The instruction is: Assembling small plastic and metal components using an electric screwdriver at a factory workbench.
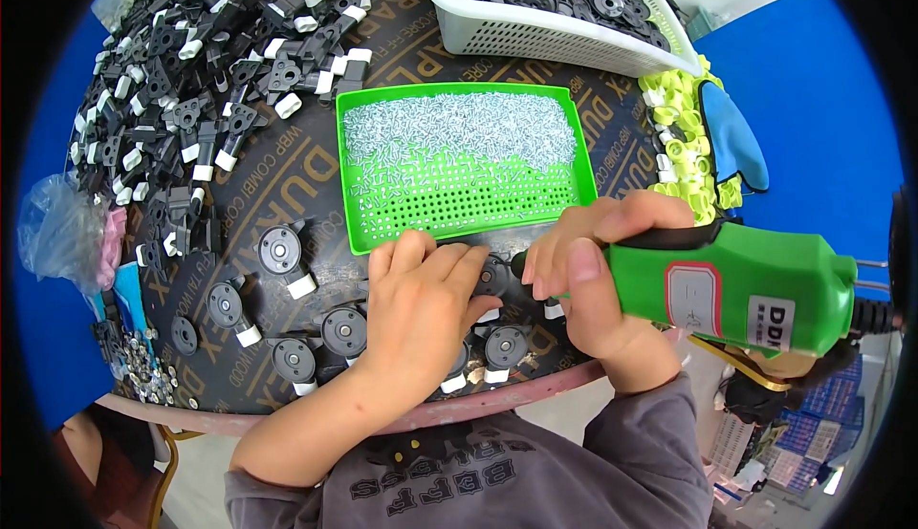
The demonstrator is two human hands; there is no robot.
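My right hand (602,280) is wrapped round a green electric screwdriver (741,285), held sideways with its tip pointing left. The tip meets a black round-disc plastic part (492,278) with a white end, which lies on the table. My left hand (416,304) is closed against that part's left side, thumb and fingers holding it, and hides some of it. Similar disc parts lie around, among them one (344,331) left of my left hand and another (506,346) near the table's front edge. Just beyond my hands is a green perforated tray (459,212) of small silver screws (454,123).
A heap of black parts with white ends (220,70) covers the far left. A white basket (564,51) of black discs stands at the back. Yellow-green rings (681,156) and a blue glove (732,132) lie at right, small metal pieces (148,371) at left.
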